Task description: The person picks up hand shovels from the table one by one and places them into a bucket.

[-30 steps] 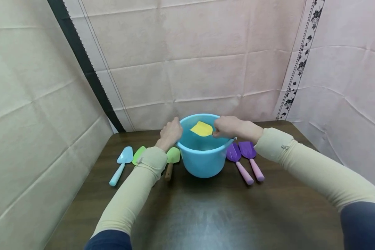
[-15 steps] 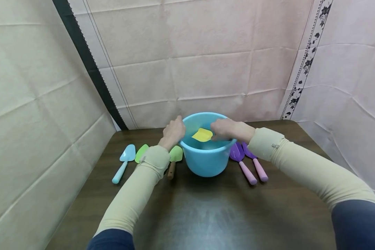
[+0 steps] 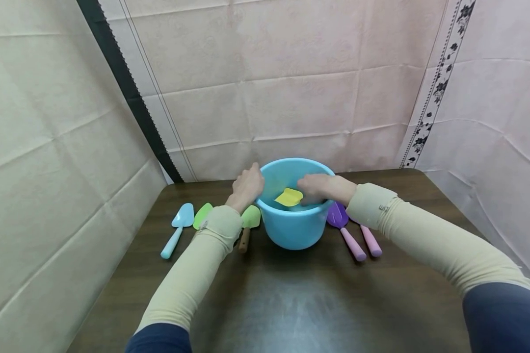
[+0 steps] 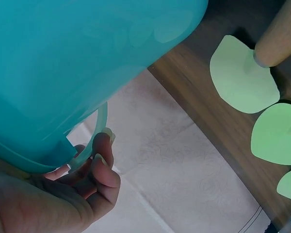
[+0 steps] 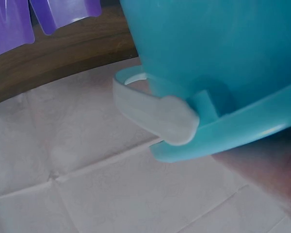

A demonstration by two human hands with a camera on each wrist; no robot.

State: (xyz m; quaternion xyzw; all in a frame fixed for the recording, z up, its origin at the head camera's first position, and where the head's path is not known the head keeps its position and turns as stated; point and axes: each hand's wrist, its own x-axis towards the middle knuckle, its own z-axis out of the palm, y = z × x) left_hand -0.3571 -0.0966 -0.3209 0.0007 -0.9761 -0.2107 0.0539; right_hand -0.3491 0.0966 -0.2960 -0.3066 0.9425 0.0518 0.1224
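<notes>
A light-blue bucket (image 3: 293, 231) stands upright on the table. My left hand (image 3: 248, 186) grips its left rim; in the left wrist view, fingers curl at the rim around the pale bucket handle (image 4: 100, 124). My right hand (image 3: 315, 188) reaches in over the right side of the bucket. It holds a yellow hand shovel (image 3: 289, 197), whose blade shows inside while the grip is hidden by the hand. In the right wrist view the bucket wall hides most of that hand, leaving a blurred part of it (image 5: 269, 167) below the rim.
Left of the bucket lie a light-blue trowel (image 3: 178, 229) and two green trowels, one with a brown handle (image 3: 244, 240). To the right are two purple shovels with pink handles (image 3: 352, 243). A pale cloth wall (image 3: 300, 108) rises behind the brown table (image 3: 300, 304).
My right hand has moved left and down into the bucket, and the yellow hand shovel sits lower inside it. The left hand keeps its hold on the rim. The head view has shifted slightly.
</notes>
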